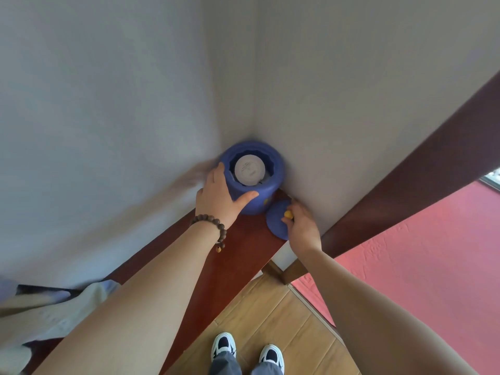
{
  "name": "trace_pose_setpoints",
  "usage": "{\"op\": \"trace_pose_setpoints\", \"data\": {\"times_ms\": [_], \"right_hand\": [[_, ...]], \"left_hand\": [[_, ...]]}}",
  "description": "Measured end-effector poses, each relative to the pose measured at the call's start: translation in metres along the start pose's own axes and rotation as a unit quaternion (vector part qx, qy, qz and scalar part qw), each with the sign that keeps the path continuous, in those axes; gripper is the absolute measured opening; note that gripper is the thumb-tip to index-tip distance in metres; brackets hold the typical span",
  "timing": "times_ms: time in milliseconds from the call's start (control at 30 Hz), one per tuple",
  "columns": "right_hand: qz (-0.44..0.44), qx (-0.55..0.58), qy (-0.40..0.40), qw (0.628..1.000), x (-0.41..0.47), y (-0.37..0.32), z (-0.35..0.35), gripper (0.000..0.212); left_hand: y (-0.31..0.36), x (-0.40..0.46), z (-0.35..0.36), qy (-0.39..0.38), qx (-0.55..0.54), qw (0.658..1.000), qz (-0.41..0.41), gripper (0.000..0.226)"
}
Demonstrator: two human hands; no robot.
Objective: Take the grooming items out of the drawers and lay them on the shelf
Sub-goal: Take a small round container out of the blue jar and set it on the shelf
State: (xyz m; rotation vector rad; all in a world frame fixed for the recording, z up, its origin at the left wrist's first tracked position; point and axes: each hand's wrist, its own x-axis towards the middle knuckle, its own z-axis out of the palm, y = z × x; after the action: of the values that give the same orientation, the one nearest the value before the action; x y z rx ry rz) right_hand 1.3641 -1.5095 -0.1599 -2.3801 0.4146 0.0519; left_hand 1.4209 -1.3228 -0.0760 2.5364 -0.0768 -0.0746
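Forearms: two bare forearms are reaching forward from the bottom of the frame toward the corner of the room, filling most of the lower view.
Shoes: a pair of black-and-white shoes [247, 353] is standing on the wooden floor [273, 315] directly below, with grey trouser cuffs just above them.
Cloth: a pale bundle of cloth [54, 315] is lying at the left end of the shelf.
Shelf: a dark red-brown shelf [238, 253] is running along the left wall into the corner.
Bracelet: a brown bead bracelet [209, 226] is circling the left wrist.
Left hand: the left hand [219, 197] is wrapping around the near side of the blue jar [257, 174], fingers curving round its left flank and thumb pressing across its front.
Blue jar: it is sitting upright on the shelf, tucked right into the corner where the two walls meet, its top open.
White round item: a white round item [249, 169] is lying inside the jar, flat face up; its printing is too small to read.
Right hand: the right hand [301, 226] is pinching the yellow knob [288, 214] of the blue lid [277, 220] between fingertips and thumb.
Blue lid: it is sitting just right of the jar at the shelf's end, against the right wall; whether it is resting flat or slightly lifted is unclear.
Red mat: a red textured mat [419, 266] is covering the floor to the right.
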Motion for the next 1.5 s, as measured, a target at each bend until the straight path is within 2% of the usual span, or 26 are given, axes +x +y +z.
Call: {"op": "trace_pose_setpoints", "data": {"times_ms": [167,367,533,633,700,800,933,1100,1500], "right_hand": [[-0.04,-0.007,-0.011,0.999,-0.002,0.0,-0.005,0.043],[-0.074,0.018,0.029,0.997,-0.009,-0.017,-0.031,0.039],[-0.184,0.022,0.098,0.978,0.001,-0.069,-0.064,0.028],[-0.237,0.012,0.036,0.971,0.029,-0.106,-0.069,0.029],[-0.254,-0.052,-0.036,0.965,0.049,-0.123,-0.062,0.033],[-0.24,-0.172,-0.12,0.948,0.068,-0.137,-0.047,0.04],[-0.187,-0.245,-0.127,0.943,0.077,-0.14,-0.029,0.037],[-0.171,-0.253,-0.144,0.941,0.081,-0.14,-0.023,0.062],[-0.215,-0.205,-0.097,0.95,0.079,-0.132,-0.038,0.039]], "left_hand": [[0.0,-0.001,-0.001,0.001,-0.01,1.0,-0.004,0.101],[0.001,-0.002,-0.004,0.002,-0.026,1.0,-0.01,0.102],[0.003,-0.005,-0.007,-0.002,-0.015,1.0,-0.003,0.1],[0.002,-0.005,-0.006,0.0,-0.011,1.0,0.002,0.097],[0.001,-0.004,-0.005,0.004,-0.008,1.0,0.003,0.096],[-0.001,-0.003,-0.004,0.008,-0.007,1.0,0.005,0.097],[-0.002,-0.003,-0.004,0.012,-0.013,1.0,0.01,0.097],[-0.004,-0.003,-0.002,0.018,-0.026,0.999,0.015,0.1],[-0.008,-0.002,0.003,0.025,-0.019,0.999,0.025,0.1]]}}
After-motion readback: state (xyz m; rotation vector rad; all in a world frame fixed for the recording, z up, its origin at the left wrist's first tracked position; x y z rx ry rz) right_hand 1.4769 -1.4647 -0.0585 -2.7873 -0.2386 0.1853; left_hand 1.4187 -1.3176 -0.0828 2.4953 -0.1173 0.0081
